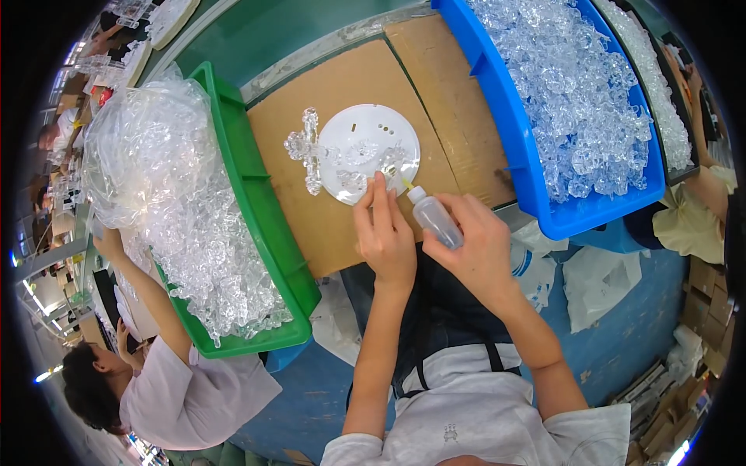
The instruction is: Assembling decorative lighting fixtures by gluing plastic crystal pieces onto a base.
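My right hand grips a small translucent squeeze bottle with a white cap and a thin yellowish nozzle. The bottle is tilted, its tip pointing at a clear plastic piece over a round white plate. Fingers close together, my left hand pinches that piece near the plate's lower edge; the fingertips partly hide it. More transparent parts lie on the plate, which has a few small holes. Beside its left edge rests a knobbly clear plastic part.
Cardboard covers the work surface. A green bin with clear parts and plastic bags stands left; a blue bin heaped with clear parts stands right. A co-worker reaches in at the left. Another person's arm shows far right.
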Demonstrator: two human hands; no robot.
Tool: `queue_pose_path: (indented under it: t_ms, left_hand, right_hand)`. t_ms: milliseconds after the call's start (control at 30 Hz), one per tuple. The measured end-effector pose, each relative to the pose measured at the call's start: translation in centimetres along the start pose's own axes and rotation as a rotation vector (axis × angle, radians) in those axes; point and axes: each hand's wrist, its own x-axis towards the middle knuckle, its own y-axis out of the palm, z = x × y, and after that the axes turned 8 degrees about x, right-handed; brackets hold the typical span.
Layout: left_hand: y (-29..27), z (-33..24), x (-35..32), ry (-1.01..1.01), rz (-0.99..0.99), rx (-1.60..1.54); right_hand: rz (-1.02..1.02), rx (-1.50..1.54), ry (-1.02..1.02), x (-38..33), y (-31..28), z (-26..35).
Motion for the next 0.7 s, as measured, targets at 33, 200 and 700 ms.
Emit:
queue_pose_path:
  t_ms: [33,200,700]
  left_hand:
    - [0.0,-0.4,0.0,-0.014,0.046,-0.045]
    - [0.1,-2.8,-0.3,-0.013,0.117,-0.223]
    - [-5.6,-1.4,4.4,0.348,0.152,0.118]
  right_hand:
    - [-0.001,-0.002,-0.001,0.2,-0.2,-0.2]
    - [-0.061,-0.003,0.043,1.3,-1.0,-0.8]
    - [-0.006,0.098,0.097,-0.8,-1.5,-0.9]
